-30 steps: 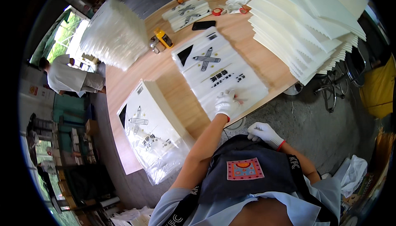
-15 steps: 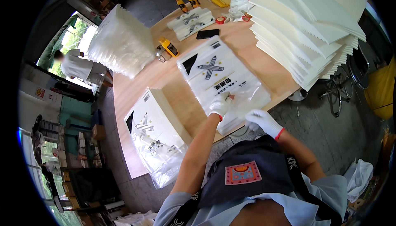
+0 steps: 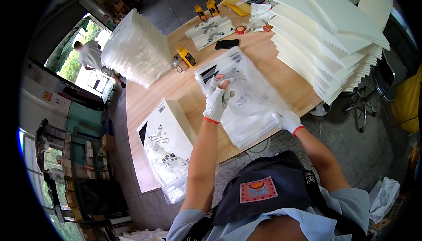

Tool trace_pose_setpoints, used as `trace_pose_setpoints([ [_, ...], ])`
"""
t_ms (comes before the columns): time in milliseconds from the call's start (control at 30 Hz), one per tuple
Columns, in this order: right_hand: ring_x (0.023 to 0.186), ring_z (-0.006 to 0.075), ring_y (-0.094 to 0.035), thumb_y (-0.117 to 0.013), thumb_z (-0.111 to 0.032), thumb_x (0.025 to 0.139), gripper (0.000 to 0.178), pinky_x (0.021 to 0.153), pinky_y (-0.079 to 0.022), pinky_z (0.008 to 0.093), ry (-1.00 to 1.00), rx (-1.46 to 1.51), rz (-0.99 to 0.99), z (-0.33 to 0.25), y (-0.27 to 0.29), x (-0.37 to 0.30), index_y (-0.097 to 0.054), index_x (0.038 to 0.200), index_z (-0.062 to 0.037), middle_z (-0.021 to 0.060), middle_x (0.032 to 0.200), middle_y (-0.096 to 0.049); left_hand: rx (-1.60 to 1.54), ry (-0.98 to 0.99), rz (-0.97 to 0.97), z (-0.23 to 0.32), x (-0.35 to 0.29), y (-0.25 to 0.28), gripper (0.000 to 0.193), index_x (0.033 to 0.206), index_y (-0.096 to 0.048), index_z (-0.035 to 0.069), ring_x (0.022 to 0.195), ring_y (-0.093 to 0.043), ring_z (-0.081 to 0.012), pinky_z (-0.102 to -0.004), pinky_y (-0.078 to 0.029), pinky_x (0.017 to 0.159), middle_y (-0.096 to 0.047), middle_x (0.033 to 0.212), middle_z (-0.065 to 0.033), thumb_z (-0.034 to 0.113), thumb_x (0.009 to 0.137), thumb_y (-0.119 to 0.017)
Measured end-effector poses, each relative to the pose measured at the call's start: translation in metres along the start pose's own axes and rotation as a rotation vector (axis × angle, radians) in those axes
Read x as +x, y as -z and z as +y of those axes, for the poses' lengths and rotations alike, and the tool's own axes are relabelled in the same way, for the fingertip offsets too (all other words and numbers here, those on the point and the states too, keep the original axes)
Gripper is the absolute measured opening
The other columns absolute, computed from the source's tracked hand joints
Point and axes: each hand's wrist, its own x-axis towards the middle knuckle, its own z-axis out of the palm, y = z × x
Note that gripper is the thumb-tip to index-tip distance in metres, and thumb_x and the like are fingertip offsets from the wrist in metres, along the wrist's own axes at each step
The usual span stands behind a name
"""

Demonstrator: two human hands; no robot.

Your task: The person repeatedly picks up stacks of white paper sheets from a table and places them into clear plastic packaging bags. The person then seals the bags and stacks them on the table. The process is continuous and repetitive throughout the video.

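Note:
A stack of clear printed plastic bags (image 3: 250,129) lies at the table's near edge. Its top bag (image 3: 257,93) is lifted and rumpled, veiling the pencil print beneath. My left hand (image 3: 216,100), in a white glove with bare fingertips, is raised over the stack's left side. Its fingers are closed around the film of the top bag, though the exact grip is partly hidden. At the bag's near right corner, my gloved right hand (image 3: 289,122) pinches the edge. Left of the stack stands a pile of white paper (image 3: 180,120) with a printed plastic bag (image 3: 169,157) over it.
Tall piles of white sheets (image 3: 316,43) fill the table's right side. A block of film-wrapped sheets (image 3: 136,49) stands at the far left. Orange bottles (image 3: 187,57), a phone (image 3: 227,44), rolled printed bags (image 3: 210,32) and red-handled scissors (image 3: 241,30) lie beyond the bags. A person (image 3: 92,56) is by the doorway.
My left hand has moved up and away to the left, raising the top bag. My right hand has come onto the bag's near right corner. The person at the doorway has shifted.

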Motion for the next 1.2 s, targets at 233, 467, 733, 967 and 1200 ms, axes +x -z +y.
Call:
trace_pose_setpoints([
  [233, 0.067, 0.0228, -0.064, -0.049, -0.024, 0.092, 0.023, 0.061, -0.049, 0.0344, 0.508, 0.342, 0.236, -0.103, 0.028, -0.039, -0.064, 0.091, -0.0055, 0.0102, 0.079, -0.067, 0.562, 0.104, -0.167, -0.006, -0.020, -0.043, 0.014, 0.107, -0.050, 0.007, 0.056, -0.042, -0.0030, -0.0174, -0.034, 0.049, -0.066, 0.104, -0.0046, 0.004, 0.094, -0.047],
  [467, 0.092, 0.0282, -0.064, -0.047, -0.019, 0.089, 0.026, 0.080, -0.049, 0.0420, 0.788, -0.330, 0.505, -0.088, -0.028, 0.048, -0.063, 0.105, -0.0069, 0.0112, 0.106, -0.065, 0.947, -0.156, -0.232, 0.019, -0.040, -0.078, 0.021, 0.109, -0.055, 0.006, 0.063, -0.054, -0.0102, -0.0228, -0.042, 0.059, -0.067, 0.090, -0.0053, 0.002, 0.088, -0.056],
  [733, 0.092, 0.0272, -0.062, -0.054, -0.023, 0.089, 0.024, 0.083, -0.048, 0.0386, 0.972, -0.268, 0.325, -0.107, 0.169, -0.115, -0.061, 0.109, -0.0100, 0.0088, 0.104, -0.065, 1.924, -0.538, -0.109, 0.052, -0.052, -0.080, 0.062, 0.119, -0.055, 0.014, 0.105, -0.055, -0.0309, -0.0411, -0.046, 0.086, -0.060, 0.111, -0.0109, 0.040, 0.068, -0.078],
  [967, 0.098, 0.0256, -0.058, -0.056, -0.031, 0.086, 0.030, 0.083, -0.047, 0.0378, 0.508, -0.663, 1.044, -0.066, 0.320, -0.144, -0.062, 0.110, -0.0137, 0.0067, 0.102, -0.065, 1.719, -0.771, -0.108, 0.090, -0.034, -0.114, 0.058, 0.117, -0.057, 0.012, 0.110, -0.049, -0.0330, -0.0417, -0.043, 0.090, -0.055, 0.118, -0.0117, 0.027, 0.066, -0.079],
  [1200, 0.096, 0.0231, -0.059, -0.055, -0.030, 0.085, 0.024, 0.083, -0.048, 0.0349, 0.459, -0.792, 0.904, -0.044, 0.339, -0.120, -0.064, 0.103, -0.0157, 0.0022, 0.102, -0.065, 1.555, -0.641, -0.337, 0.067, -0.026, -0.132, 0.046, 0.116, -0.057, 0.012, 0.109, -0.050, -0.0316, -0.0410, -0.044, 0.091, -0.055, 0.116, -0.0106, 0.029, 0.076, -0.072],
])
